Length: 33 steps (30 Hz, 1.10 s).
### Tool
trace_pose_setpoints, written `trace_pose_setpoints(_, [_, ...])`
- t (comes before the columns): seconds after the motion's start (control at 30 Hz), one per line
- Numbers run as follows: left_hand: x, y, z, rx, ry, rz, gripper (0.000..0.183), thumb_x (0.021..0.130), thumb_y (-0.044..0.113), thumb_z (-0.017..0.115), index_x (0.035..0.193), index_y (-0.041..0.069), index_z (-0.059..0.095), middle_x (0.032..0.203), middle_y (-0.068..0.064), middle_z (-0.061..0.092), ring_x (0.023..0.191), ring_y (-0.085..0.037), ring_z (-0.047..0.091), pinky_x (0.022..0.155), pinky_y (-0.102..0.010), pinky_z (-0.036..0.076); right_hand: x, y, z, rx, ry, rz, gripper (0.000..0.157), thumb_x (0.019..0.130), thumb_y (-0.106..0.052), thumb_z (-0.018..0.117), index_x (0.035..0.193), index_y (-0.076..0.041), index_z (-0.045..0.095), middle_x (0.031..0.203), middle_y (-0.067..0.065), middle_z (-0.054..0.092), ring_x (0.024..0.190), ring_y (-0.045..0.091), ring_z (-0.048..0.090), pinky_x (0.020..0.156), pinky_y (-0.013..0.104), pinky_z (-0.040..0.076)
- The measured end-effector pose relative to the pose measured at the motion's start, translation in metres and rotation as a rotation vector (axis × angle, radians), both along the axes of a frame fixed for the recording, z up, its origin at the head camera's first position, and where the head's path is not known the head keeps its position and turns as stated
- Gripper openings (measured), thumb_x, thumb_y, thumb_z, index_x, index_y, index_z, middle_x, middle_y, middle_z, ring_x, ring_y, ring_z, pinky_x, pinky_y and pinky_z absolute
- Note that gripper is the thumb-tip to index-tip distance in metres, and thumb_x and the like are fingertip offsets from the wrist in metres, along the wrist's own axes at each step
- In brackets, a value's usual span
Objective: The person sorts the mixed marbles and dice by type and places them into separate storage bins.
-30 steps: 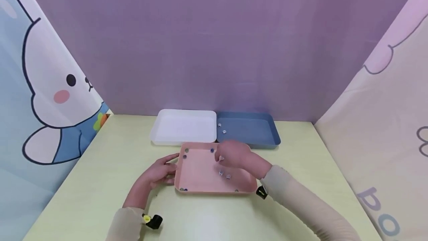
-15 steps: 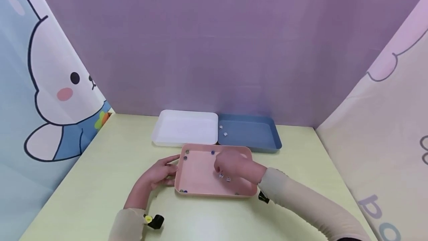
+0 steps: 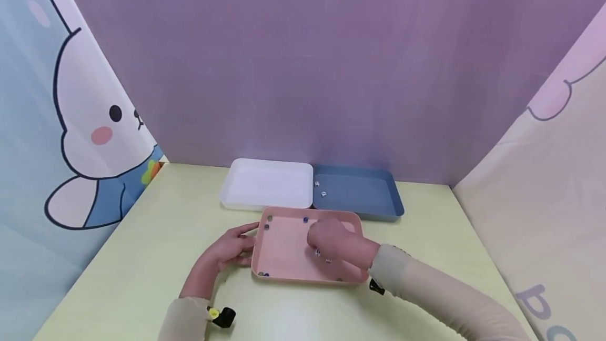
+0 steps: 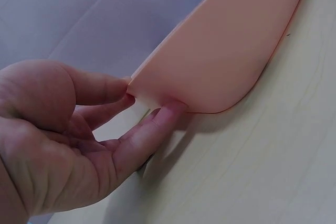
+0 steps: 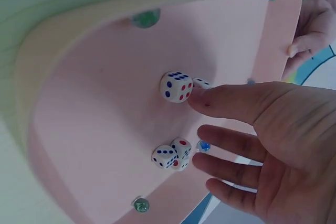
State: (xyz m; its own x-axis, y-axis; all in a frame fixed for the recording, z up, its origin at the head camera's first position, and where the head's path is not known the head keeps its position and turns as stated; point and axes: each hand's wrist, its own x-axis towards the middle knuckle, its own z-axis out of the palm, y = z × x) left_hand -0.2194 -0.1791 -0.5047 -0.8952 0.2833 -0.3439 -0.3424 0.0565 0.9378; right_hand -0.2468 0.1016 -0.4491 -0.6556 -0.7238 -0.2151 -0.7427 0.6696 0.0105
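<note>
My right hand (image 3: 331,238) reaches down into a pink tray (image 3: 284,246). In the right wrist view, its thumb tip comes right up to a white die (image 5: 176,86) with blue and red dots and partly covers a second die (image 5: 201,83). The other visible fingers of that hand extend apart from the thumb. Several more dice (image 5: 165,157) lie clustered below, partly overlapping. Glass marbles, such as a green one (image 5: 146,18) and a blue one (image 5: 205,146), are spread about the tray. My left hand (image 4: 68,140) touches the tray's left side with extended fingers, at the rim and the outer wall.
Behind the pink tray stand a white tray (image 3: 267,183) on the left and a blue tray (image 3: 364,193) on the right, side by side. Two dice, one of them a die (image 3: 323,194) near the left wall, lie in the blue tray. Purple cloth (image 3: 303,67) rises behind the table.
My right hand has moved nearer to the two dice toward the front of the pink tray, and a die beside its fingers is now covered. The left hand stays at the tray's side.
</note>
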Motion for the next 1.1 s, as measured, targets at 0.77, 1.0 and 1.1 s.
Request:
trace_pose_setpoints(0.77, [0.017, -0.007, -0.003, 0.032, -0.014, 0.042, 0.052, 0.101, 0.007, 0.047, 0.15, 0.004, 0.032, 0.115, -0.025, 0.055, 0.099, -0.032, 0.064, 0.076, -0.046, 0.057, -0.001, -0.005, 0.004, -0.252, -0.1, 0.13, 0.012, 0.085, -0.014, 0.072, 0.092, -0.02, 0.079, 0.101, -0.012, 0.07, 0.13, 0.023, 0.045, 0.108, 0.034, 0.035])
trace_pose_setpoints(1.0, [0.012, 0.003, 0.002, -0.017, -0.005, 0.062, 0.05, 0.101, 0.007, 0.048, 0.149, 0.006, 0.036, 0.116, -0.023, 0.056, 0.099, -0.03, 0.064, 0.073, -0.043, 0.057, -0.012, 0.004, 0.007, -0.436, -0.144, -0.018, 0.009, 0.082, -0.021, 0.077, 0.091, -0.024, 0.078, 0.138, 0.008, 0.054, 0.141, 0.04, 0.022, 0.112, 0.054, 0.023])
trace_pose_setpoints(1.1, [0.01, 0.009, 0.0, -0.021, -0.007, 0.06, 0.05, 0.101, 0.008, 0.049, 0.149, 0.007, 0.037, 0.115, -0.022, 0.058, 0.097, -0.029, 0.065, 0.07, -0.041, 0.058, -0.018, 0.014, 0.007, -0.564, -0.217, -0.086, 0.009, 0.081, -0.021, 0.079, 0.089, -0.023, 0.077, 0.149, 0.011, 0.041, 0.142, 0.041, 0.018, 0.111, 0.058, 0.022])
